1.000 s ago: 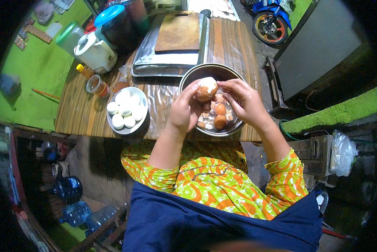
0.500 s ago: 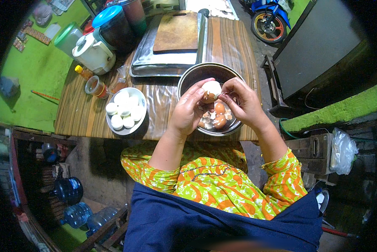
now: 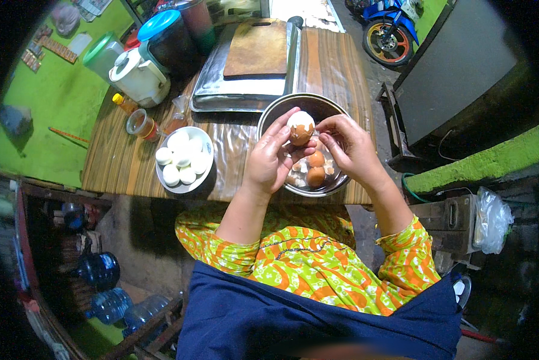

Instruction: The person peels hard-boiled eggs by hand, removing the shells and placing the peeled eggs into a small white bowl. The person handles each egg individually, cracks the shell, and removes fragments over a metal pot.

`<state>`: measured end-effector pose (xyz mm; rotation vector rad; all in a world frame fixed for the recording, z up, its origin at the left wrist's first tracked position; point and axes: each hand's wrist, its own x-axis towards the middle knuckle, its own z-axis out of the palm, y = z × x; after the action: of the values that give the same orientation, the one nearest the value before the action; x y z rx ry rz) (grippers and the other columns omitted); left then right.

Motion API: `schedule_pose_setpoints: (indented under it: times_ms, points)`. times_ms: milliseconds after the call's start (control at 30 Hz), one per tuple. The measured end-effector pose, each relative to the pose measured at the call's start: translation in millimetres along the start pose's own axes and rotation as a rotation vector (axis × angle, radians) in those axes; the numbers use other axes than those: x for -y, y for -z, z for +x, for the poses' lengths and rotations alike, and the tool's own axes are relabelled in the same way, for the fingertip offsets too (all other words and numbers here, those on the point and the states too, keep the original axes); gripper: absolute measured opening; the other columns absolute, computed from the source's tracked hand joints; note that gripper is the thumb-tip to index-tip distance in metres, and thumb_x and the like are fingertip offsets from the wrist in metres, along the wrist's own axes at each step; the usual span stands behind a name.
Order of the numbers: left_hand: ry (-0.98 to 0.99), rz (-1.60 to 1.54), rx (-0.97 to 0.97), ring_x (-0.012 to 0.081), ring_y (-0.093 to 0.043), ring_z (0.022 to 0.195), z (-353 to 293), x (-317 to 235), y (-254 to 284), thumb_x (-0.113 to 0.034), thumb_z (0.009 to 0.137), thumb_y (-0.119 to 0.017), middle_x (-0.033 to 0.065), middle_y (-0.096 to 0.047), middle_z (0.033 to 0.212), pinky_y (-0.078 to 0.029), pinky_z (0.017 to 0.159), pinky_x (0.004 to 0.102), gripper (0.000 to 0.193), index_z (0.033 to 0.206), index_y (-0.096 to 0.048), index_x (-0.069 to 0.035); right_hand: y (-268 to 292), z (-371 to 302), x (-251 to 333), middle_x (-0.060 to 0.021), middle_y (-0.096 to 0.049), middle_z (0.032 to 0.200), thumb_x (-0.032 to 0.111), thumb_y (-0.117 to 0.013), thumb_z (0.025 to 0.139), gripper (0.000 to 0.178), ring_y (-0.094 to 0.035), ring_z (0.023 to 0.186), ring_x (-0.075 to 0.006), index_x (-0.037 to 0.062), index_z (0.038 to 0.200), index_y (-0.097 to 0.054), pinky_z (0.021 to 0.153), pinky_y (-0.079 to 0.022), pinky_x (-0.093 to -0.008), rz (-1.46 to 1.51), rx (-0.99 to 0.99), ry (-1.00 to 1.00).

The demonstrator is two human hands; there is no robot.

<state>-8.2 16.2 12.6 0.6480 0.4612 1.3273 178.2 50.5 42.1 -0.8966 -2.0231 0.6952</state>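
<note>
My left hand [image 3: 270, 157] is closed around a partly peeled egg [image 3: 301, 127], its white top bare and brown shell still on the lower part. The egg is held above a metal pot [image 3: 273, 110]. My right hand [image 3: 352, 147] is just right of the egg, thumb and fingers curled in a pinch; whatever is between them is too small to make out. Inside the pot lie brown unpeeled eggs [image 3: 316, 168] and loose shell pieces [image 3: 297, 178] in what looks like water. To the left, a white plate [image 3: 207, 144] carries several peeled white eggs [image 3: 182, 158].
Behind the plate are a plastic cup [image 3: 140, 124], a yellow-capped bottle [image 3: 123, 103] and a white jug [image 3: 138, 78]. A wooden cutting board [image 3: 256, 49] rests on a metal tray [image 3: 221, 101] on the striped wooden table [image 3: 335, 66]. A motorbike [image 3: 389, 39] stands beyond.
The egg is turned, with more brown shell facing me. My right fingers have come slightly away from it. The whole view has shifted a little.
</note>
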Motion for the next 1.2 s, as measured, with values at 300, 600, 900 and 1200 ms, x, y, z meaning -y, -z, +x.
schedule_pose_setpoints:
  times_ms: [300, 600, 900, 1200]
  points:
    - [-0.101, 0.095, 0.012, 0.0206, -0.061, 0.108, -3.8, 12.7, -4.6, -0.017, 0.100, -0.051, 0.0105, -0.058, 0.120, -0.054, 0.091, 0.0389, 0.042, 0.140, -0.040, -0.006, -11.2, -3.1, 3.1, -0.0072, -0.057, 0.091, 0.000, -0.066, 0.086, 0.014, -0.059, 0.080, -0.0121, -0.0002, 0.097, -0.057, 0.069, -0.049, -0.0235, 0.077, -0.050, 0.044]
    - [-0.056, -0.015, -0.006, 0.0232, -0.065, 0.097, -5.8, 4.7, 6.1, -0.023, 0.103, -0.043, 0.0158, -0.062, 0.115, -0.054, 0.087, 0.0369, 0.041, 0.139, -0.042, -0.003, 6.7, -1.9, 2.5, -0.0122, -0.056, 0.086, 0.003, -0.067, 0.084, 0.016, -0.059, 0.080, -0.0236, 0.0006, 0.094, -0.055, 0.070, -0.049, -0.0322, -0.030, 0.133, 0.137]
    - [-0.077, 0.038, -0.078, 0.0177, -0.065, 0.095, -8.8, -5.4, -4.9, -0.020, 0.099, -0.054, 0.0103, -0.063, 0.115, -0.054, 0.082, 0.0312, 0.043, 0.135, -0.047, 0.001, 1.8, 0.3, -8.3, -0.0083, -0.058, 0.092, -0.002, -0.068, 0.083, 0.032, -0.062, 0.088, -0.0182, 0.0009, 0.111, -0.053, 0.079, -0.050, -0.0271, -0.249, 0.120, 0.204]
    - [-0.010, 0.123, 0.008, 0.0136, -0.063, 0.094, -12.4, -5.2, -1.0, -0.017, 0.097, -0.058, 0.0068, -0.064, 0.111, -0.054, 0.079, 0.0269, 0.036, 0.128, -0.053, 0.001, -2.8, 13.1, 11.0, -0.0123, -0.053, 0.106, -0.010, -0.065, 0.077, 0.033, -0.061, 0.096, -0.0197, 0.0001, 0.106, -0.055, 0.081, -0.053, -0.0291, 0.054, 0.126, 0.162]
